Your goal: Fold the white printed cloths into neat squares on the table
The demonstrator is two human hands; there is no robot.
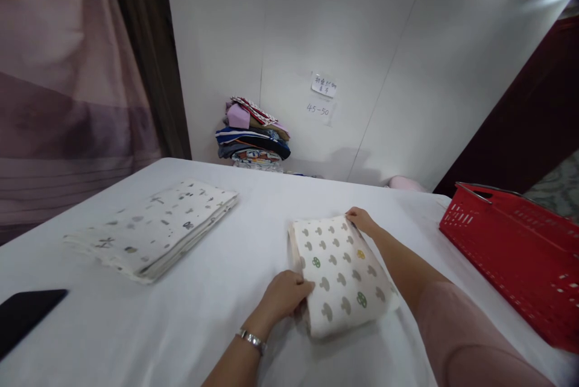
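Observation:
A folded white cloth with grey, green and yellow mushroom prints (337, 272) lies on the white-covered table in front of me. My left hand (284, 295) grips its left edge, thumb on top and fingers tucked under the layers. At the cloth's far right corner, my right hand (360, 220) pinches the fabric. Over to the left rests a larger folded white cloth with scattered small prints (158, 224), touched by neither hand.
A red perforated basket (515, 254) stands at the right. A dark flat object (27, 314) lies at the near left. Beyond the table's far edge (271, 171), folded fabrics (253, 137) are stacked against the wall. A curtain (67, 85) hangs at the left.

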